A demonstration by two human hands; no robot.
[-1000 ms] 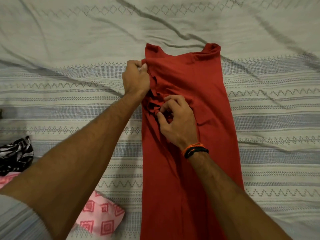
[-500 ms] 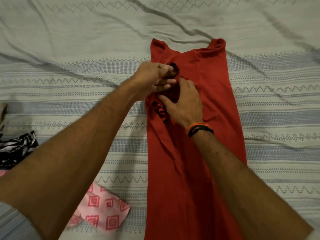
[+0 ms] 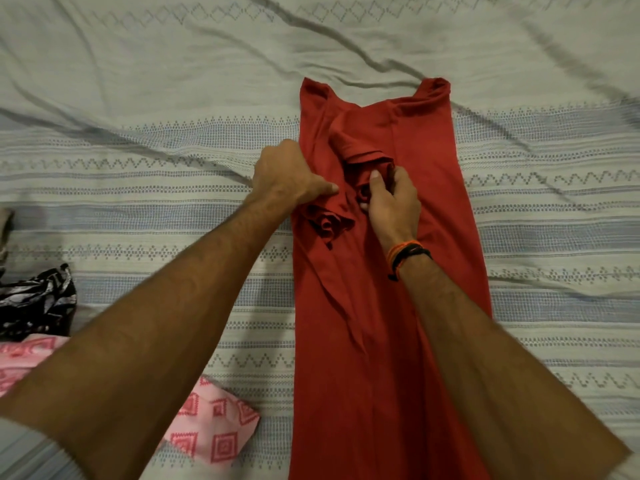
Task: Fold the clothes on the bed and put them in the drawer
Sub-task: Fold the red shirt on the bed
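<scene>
Hands work at the middle of a long red garment (image 3: pixel 388 323) laid lengthwise on a striped bedsheet (image 3: pixel 138 174), its sides folded in to form a narrow strip. The left hand (image 3: pixel 287 174) pinches a bunched sleeve at the strip's left edge while the right hand (image 3: pixel 391 202), fingers curled around crumpled red fabric, grips it, apparently to tuck it flat. A pink patterned cloth (image 3: pixel 214 427) and a black-and-white garment (image 3: pixel 34 303) wait nearby on the left; no drawer is in view.

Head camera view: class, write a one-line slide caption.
Both hands, left and right, grip bunched fabric on a long red garment laid on a patterned bedsheet.
</scene>
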